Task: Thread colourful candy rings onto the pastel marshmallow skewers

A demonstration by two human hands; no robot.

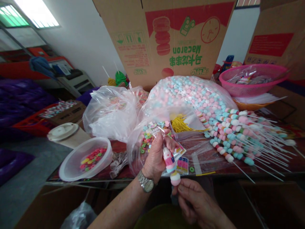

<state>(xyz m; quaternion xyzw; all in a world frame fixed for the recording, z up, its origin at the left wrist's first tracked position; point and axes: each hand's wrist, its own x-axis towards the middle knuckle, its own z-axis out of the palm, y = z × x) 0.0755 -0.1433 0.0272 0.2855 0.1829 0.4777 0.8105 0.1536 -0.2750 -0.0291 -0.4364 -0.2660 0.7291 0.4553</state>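
My left hand (156, 156), with a metal wristwatch (145, 183), grips a small printed plastic sleeve (177, 156) around the upper part of a pastel marshmallow skewer (169, 167). My right hand (195, 200) pinches the skewer's lower end just below its bottom marshmallow. Behind them, a clear bag of coloured candy rings (147, 141) slumps on the table. Several finished marshmallow skewers (240, 140) fan out to the right. A big bag of pink and blue marshmallows (188, 95) sits beyond.
A plastic tub of candy rings (85, 159) and a lidded cup (68, 135) stand at the left table edge. Gold twist ties lie in a small tray (182, 125). A pink basket (252, 79) and a printed Macaron carton (162, 41) rise behind.
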